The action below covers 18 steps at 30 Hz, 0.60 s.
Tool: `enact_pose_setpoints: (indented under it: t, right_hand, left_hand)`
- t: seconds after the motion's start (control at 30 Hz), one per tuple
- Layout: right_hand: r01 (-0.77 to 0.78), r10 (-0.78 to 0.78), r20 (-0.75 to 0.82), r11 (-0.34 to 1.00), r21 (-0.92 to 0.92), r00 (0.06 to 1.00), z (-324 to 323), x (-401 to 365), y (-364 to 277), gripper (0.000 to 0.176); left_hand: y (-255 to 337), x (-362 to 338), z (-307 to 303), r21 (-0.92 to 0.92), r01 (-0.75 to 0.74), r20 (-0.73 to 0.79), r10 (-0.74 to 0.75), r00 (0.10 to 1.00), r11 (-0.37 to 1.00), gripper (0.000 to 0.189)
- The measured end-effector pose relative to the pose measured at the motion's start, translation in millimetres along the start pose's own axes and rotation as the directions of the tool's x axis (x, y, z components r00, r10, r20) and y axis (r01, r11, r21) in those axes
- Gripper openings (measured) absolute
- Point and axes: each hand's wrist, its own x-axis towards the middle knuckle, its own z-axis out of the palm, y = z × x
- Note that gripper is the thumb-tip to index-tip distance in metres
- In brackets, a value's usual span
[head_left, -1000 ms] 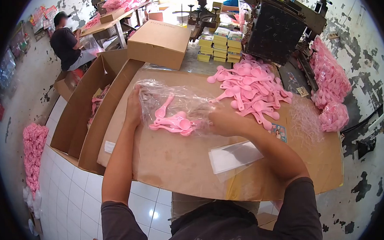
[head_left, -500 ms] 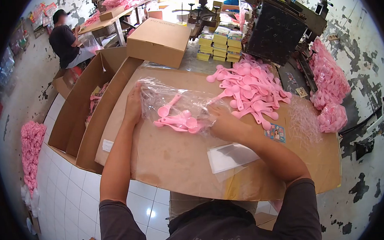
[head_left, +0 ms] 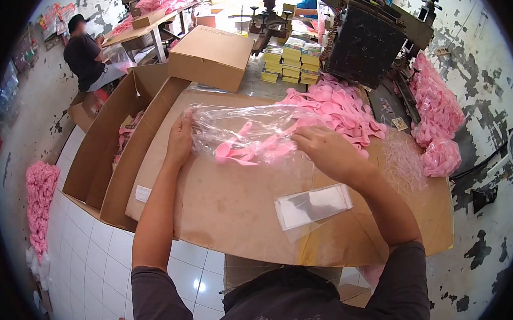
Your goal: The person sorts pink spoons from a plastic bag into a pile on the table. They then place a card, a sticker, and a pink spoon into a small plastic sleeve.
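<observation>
A clear plastic bag (head_left: pixel 220 119) is stretched sideways between my hands over the cardboard-covered tabletop (head_left: pixel 230 212). My left hand (head_left: pixel 180 137) grips its left end, fingers closed on the film. At the other end, my right hand (head_left: pixel 324 148) pinches the film with its fingers bent. Several pink measuring spoons (head_left: pixel 233 154) show through the plastic, lying low in the bag. Just beyond my right hand spreads a heap of loose pink measuring spoons (head_left: pixel 337 108). A stack of flat clear bags (head_left: pixel 313 206) lies nearer to me, below my right forearm.
An open cardboard box (head_left: pixel 105 161) stands along the left side, with a closed carton (head_left: pixel 211 56) behind. Stacks of yellow-edged cards (head_left: pixel 291 61) and a black machine (head_left: pixel 366 43) are at the back. Pink bundles (head_left: pixel 437 106) sit at right. A person (head_left: pixel 86 56) sits far left.
My right hand has moved right and slightly up, drawing the bag out wider. The spoons inside have shifted right. A small picture card beside the heap is now out of sight.
</observation>
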Motion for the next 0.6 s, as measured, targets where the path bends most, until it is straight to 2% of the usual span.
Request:
enact_pose_setpoints:
  t: [0.03,0.13,0.23,0.3,0.4,0.43,0.47,0.5,0.6]
  right_hand:
    - [0.034,-0.035,-0.017,0.997,-0.071,0.999,5.0,-2.1,2.0,0.027]
    - [-0.015,0.015,-0.012,0.999,0.046,1.0,-3.8,-6.8,-4.7,0.023]
    - [-0.304,0.26,0.187,0.912,0.274,0.947,-59.4,-14.4,-10.6,0.023]
    - [-0.339,0.299,0.273,0.934,0.112,0.914,-61.1,-31.6,30.9,0.025]
    - [-0.477,0.473,0.119,0.879,0.005,0.873,-59.2,-38.1,78.1,0.021]
    - [-0.43,0.422,-0.124,0.902,-0.042,0.898,-44.5,-35.0,87.6,0.018]
    - [-0.392,0.335,-0.358,0.915,-0.099,0.872,-24.2,-30.8,97.1,0.015]
    - [-0.364,0.214,-0.568,0.917,-0.163,0.795,-13.6,-25.9,100.1,0.012]
    - [-0.253,0.302,-0.382,0.952,0.173,0.874,-20.6,-13.7,49.2,0.018]
  left_hand:
    - [0.3,0.7,0.6,0.007,-0.01,0.018,0.01,1.0,1.0,0.043]
    - [6.4,-2.1,2.0,0.086,-0.024,-0.007,0.025,1.0,0.996,0.04]
    - [10.5,-3.0,-1.4,-0.005,-0.026,-0.018,0.026,1.0,1.0,0.038]
    - [-1.4,2.7,-8.3,-0.043,-0.008,-0.003,0.008,1.0,0.999,0.038]
    - [-2.6,5.2,-7.8,-0.073,0.001,0.022,0.001,1.0,0.997,0.038]
    - [-2.0,3.8,-5.9,-0.078,0.004,0.03,-0.002,1.0,0.997,0.038]
    - [-2.7,3.5,-4.3,-0.08,0.007,0.029,-0.005,1.0,0.997,0.038]
    - [-3.8,3.7,-3.7,-0.081,0.008,0.026,-0.006,1.0,0.997,0.038]
    - [0.4,1.9,-1.6,-0.084,0.005,0.002,-0.005,1.0,0.996,0.038]
